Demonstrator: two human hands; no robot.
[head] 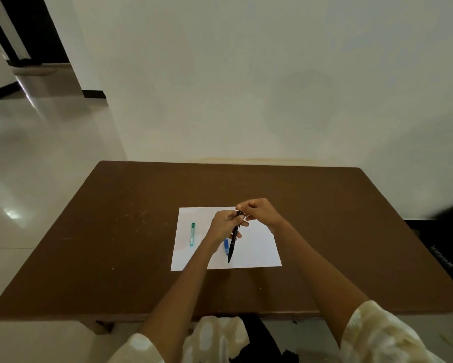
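1. Head view, the only one I have: brown table (141,231) against a pale wall (246,87). White paper (256,247) lies flat around the table's middle, a bit toward the near edge.
2. Left hand (223,226) is over the paper's middle, fingers curled round the barrel of a black pen (232,246). That's a closed grip on the pen.
3. The pen is tilted, top end toward the far edge and tip down by the paper's near edge. I can't tell if the tip touches the sheet.
4. Right hand (259,211) is above the paper's far edge, fingertips pinching the pen's top end, so it grips the pen too.
5. The two hands sit just beside each other at the pen's top.
6. A blue thing (225,244) lies on the paper just beside the pen, partly hidden by the left hand. I can't tell what it is.
7. A green tube (193,234) lies flat on the paper's left part, lengthwise far-to-near, apart from both hands.
8. A dark object (439,244) is off the table's right edge, blurred.
9. Cream patterned sleeves (377,334) show past the near edge.
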